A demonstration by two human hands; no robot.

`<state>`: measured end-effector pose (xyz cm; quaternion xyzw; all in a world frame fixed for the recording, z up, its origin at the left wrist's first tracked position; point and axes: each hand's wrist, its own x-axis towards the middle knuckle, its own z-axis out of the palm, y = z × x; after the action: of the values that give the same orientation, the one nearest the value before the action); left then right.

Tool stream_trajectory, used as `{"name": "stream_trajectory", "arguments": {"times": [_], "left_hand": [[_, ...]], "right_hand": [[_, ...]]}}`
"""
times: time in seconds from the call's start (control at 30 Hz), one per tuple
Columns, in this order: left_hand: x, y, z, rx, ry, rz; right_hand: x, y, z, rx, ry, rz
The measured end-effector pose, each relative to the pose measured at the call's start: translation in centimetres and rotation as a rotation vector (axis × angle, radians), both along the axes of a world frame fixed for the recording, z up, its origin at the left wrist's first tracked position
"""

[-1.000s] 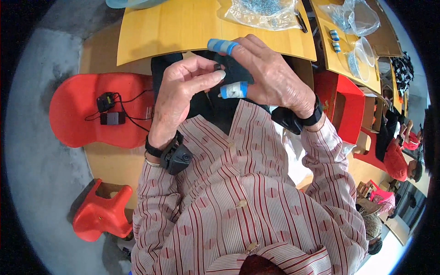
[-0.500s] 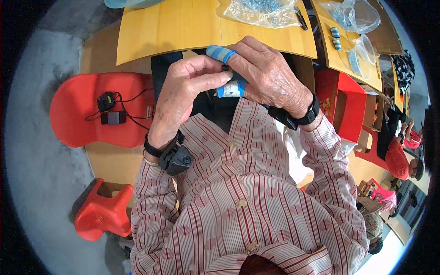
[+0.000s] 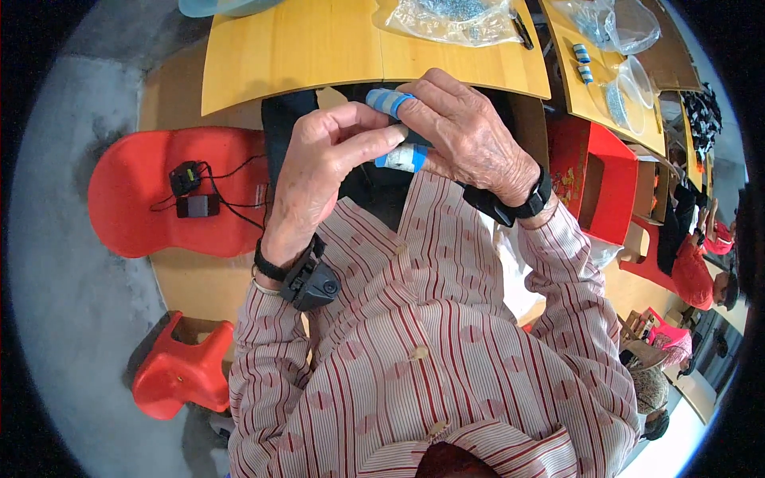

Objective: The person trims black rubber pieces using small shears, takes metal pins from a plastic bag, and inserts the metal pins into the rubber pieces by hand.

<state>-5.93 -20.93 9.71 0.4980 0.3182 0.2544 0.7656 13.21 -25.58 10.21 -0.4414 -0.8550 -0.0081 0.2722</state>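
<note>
My left hand (image 3: 323,155) is closed in a pinch, its thumb and forefinger pressed together above my lap. Against those fingertips comes my right hand (image 3: 474,131), its thumb and forefinger drawn in too. Blue-and-white striped tape (image 3: 390,102) wraps my right forefinger, and a similar strip (image 3: 401,158) goes round the thumb. Whatever lies between the fingertips is small and hidden by them. Both hands are just off the near edge of the yellow table (image 3: 295,56). Black straps circle both wrists; the left one carries a dark camera-like device (image 3: 313,285).
On the table lie a clear plastic bag (image 3: 454,20) of small grey metal pieces and a slim black tool (image 3: 522,32). To the left, a red stool (image 3: 131,191) holds small black devices with cables. A red bin (image 3: 610,187) stands on the right. People sit farther right.
A small dark piece that showed between the fingertips is now covered. My left thumb and fingers have shifted slightly right, closer to the right hand's taped fingers.
</note>
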Motion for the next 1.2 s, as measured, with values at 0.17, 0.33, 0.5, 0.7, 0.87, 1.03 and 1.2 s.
{"name": "stream_trajectory", "arguments": {"times": [0.17,0.33,0.5,0.7,0.87,1.03,1.2], "left_hand": [[-0.3,-0.3,0.5,-0.001,-0.009,-0.034],[-0.6,-0.2,0.8,-0.073,0.006,-0.023],[-1.1,0.2,0.5,-0.052,0.089,-0.076],[-1.1,0.2,1.4,0.03,0.084,-0.097],[-1.0,0.5,1.4,0.073,0.082,-0.139],[-0.8,0.6,1.6,0.097,0.096,-0.129],[-0.5,0.3,2.3,0.102,0.093,-0.137]], "right_hand": [[0.0,-0.1,-0.1,0.029,0.055,-0.006],[0.3,-0.2,-0.3,0.014,0.075,-0.019],[0.3,-0.1,-0.4,0.02,0.065,-0.018],[0.2,-0.1,-0.4,0.067,0.085,-0.002],[0.3,-0.1,-0.5,0.086,0.045,-0.007],[0.3,0.0,-0.3,0.113,0.054,-0.004],[0.6,-0.2,-0.4,0.129,0.077,-0.009]]}}
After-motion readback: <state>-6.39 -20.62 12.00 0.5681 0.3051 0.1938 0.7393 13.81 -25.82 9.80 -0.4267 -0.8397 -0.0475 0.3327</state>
